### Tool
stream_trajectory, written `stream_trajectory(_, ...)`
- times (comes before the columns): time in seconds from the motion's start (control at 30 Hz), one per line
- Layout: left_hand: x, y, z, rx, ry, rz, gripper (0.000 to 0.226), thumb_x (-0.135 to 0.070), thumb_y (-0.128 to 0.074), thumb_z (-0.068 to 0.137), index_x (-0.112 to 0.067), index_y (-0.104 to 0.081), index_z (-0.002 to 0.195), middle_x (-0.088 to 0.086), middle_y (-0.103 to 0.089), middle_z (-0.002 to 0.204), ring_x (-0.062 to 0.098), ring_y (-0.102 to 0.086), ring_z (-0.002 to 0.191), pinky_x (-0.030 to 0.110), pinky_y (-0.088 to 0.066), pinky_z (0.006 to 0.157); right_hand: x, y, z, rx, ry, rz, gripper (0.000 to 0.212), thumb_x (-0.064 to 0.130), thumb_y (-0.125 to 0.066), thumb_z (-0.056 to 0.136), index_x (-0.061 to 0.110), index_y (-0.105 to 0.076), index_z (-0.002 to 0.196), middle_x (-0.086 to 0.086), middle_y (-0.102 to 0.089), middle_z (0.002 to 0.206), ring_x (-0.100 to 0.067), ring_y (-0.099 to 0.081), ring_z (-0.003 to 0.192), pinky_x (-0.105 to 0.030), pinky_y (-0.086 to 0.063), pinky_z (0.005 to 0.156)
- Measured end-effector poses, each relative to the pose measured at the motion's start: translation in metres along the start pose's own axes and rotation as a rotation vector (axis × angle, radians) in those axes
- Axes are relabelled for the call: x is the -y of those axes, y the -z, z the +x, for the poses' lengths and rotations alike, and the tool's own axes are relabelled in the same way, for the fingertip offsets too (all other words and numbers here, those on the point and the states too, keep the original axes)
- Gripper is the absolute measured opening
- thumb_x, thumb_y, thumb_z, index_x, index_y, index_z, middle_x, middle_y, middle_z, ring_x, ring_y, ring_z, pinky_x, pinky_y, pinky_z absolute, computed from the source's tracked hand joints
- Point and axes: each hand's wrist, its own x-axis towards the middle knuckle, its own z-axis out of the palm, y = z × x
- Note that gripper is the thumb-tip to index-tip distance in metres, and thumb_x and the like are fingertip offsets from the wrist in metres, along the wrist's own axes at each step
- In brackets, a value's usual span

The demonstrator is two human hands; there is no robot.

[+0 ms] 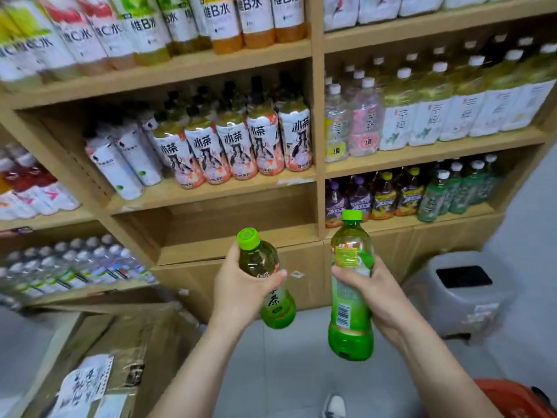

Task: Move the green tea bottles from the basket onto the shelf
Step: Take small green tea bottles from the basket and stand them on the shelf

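Writing legible: upper-left bottles (pixel 144 28) carry "维C水" and "维B水". The white-labelled row (pixel 235 146) at mid-frame reads "小茶".

The first green tea bottle (pixel 278 309) shows the character "茶" on its lower label. The second green tea bottle (pixel 349 315) shows a barcode and a yellow-red panel, which is too small to read. A paper sheet on the cardboard box (pixel 120 357) at lower left is blurred.

Containers: both bottles have green caps and hold clear yellow-green liquid. Of the basket (pixel 512 399), only an orange-red corner shows at lower right, and its contents are out of view.

Grip: the left hand (pixel 238 288) is wrapped round the middle of the first bottle, which tilts with its cap toward the upper left. The right hand (pixel 385 294) clasps the second bottle at mid-label, and it is held near upright.

Both bottles are held in the air at centre frame, in front of the wooden shelf (pixel 238 251) and apart from each other. A grey stool (pixel 452 300) stands at the right.
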Motion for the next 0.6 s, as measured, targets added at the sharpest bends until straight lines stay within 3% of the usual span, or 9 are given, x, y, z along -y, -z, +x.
stream_trajectory(0.07,0.019,-0.002,0.029,0.001,0.039,0.005,0.065,-0.024,-0.091,0.053,-0.029,-0.057,0.108,-0.008,-0.070,0.097,0.013,-0.066,0.092,0.037,-0.055,0.084,-0.002,-0.007,0.030,0.039,-0.034,0.038,0.053,0.009,-0.078,0.073,0.011,-0.053,0.119,-0.011,-0.071,0.094,-0.023,-0.069,0.081,-0.037,-0.053,0.074)
stream_trajectory(0.17,0.045,-0.015,0.081,-0.016,0.072,0.016,0.064,-0.020,-0.090,0.056,-0.026,-0.055,0.110,-0.009,-0.068,0.097,0.012,-0.064,0.094,0.028,-0.052,0.080,-0.007,-0.017,0.081,0.022,-0.004,0.019,0.051,0.003,-0.081,0.067,0.012,-0.057,0.112,-0.009,-0.074,0.093,-0.022,-0.072,0.079,-0.035,-0.054,0.071)
stream_trajectory(0.3,0.091,-0.039,0.156,0.004,0.114,0.078,0.070,-0.022,-0.089,0.058,-0.023,-0.052,0.117,-0.006,-0.065,0.104,0.014,-0.062,0.099,0.032,-0.051,0.088,-0.026,-0.030,0.158,-0.089,0.060,-0.083,0.071,0.004,-0.089,0.054,0.021,-0.053,0.113,-0.005,-0.071,0.100,-0.024,-0.069,0.089,-0.044,-0.055,0.083)
stream_trajectory(0.43,0.148,-0.064,0.222,-0.021,0.126,0.103,0.072,-0.020,-0.090,0.057,-0.019,-0.050,0.116,-0.001,-0.064,0.105,0.018,-0.061,0.099,0.035,-0.050,0.091,-0.051,-0.042,0.230,-0.138,0.113,-0.140,0.078,0.007,-0.090,0.054,0.024,-0.048,0.116,-0.002,-0.065,0.106,-0.023,-0.065,0.097,-0.048,-0.052,0.090)
stream_trajectory(0.53,0.189,-0.079,0.269,-0.038,0.095,0.122,0.076,-0.018,-0.090,0.057,-0.015,-0.048,0.121,-0.001,-0.062,0.105,0.018,-0.059,0.101,0.026,-0.046,0.089,-0.076,-0.053,0.276,-0.154,0.182,-0.159,0.075,0.004,-0.089,0.056,0.026,-0.050,0.116,0.003,-0.066,0.104,-0.015,-0.065,0.095,-0.037,-0.052,0.085)
stream_trajectory(0.6,0.223,-0.088,0.299,-0.035,0.063,0.132,0.076,-0.021,-0.090,0.057,-0.016,-0.048,0.120,0.002,-0.063,0.107,0.019,-0.060,0.101,0.032,-0.048,0.091,-0.097,-0.064,0.308,-0.152,0.247,-0.191,0.070,0.005,-0.089,0.056,0.028,-0.053,0.111,0.006,-0.068,0.100,-0.007,-0.067,0.089,-0.027,-0.053,0.079)
